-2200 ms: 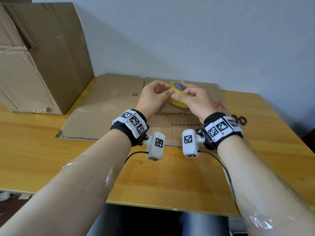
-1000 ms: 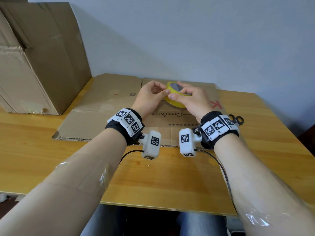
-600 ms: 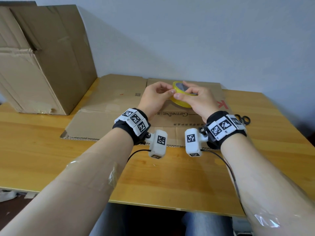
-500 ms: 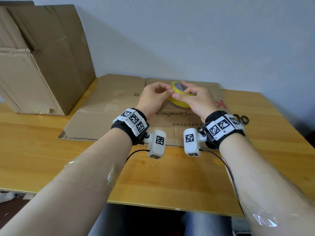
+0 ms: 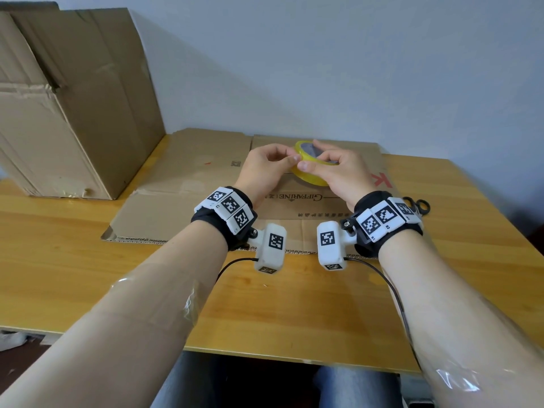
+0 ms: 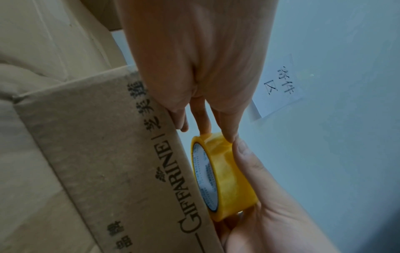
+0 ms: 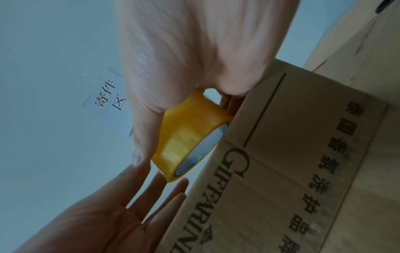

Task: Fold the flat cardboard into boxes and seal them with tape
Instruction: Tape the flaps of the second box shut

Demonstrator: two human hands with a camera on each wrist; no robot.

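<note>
The right hand (image 5: 338,172) grips a yellow roll of tape (image 5: 309,175), thumb on the outer band and fingers curled around the far side, holding it just above the flat cardboard (image 5: 191,178) that lies on the wooden tabletop (image 5: 88,260). The left hand (image 5: 265,169) meets it from the other side, thumb and fingertips touching the roll's edge next to the right thumb; from the left wrist view the fingertips (image 6: 229,135) rest on the yellow band, though whether they pinch a loose end cannot be told. The flat cardboard carries printed lettering facing away from the person. A folded cardboard box (image 5: 73,107) stands at the far left against the wall. A pair of scissors (image 5: 421,206) lies on the tabletop just beyond the right wrist. A paper label (image 6: 279,85) is stuck to the wall.
</note>
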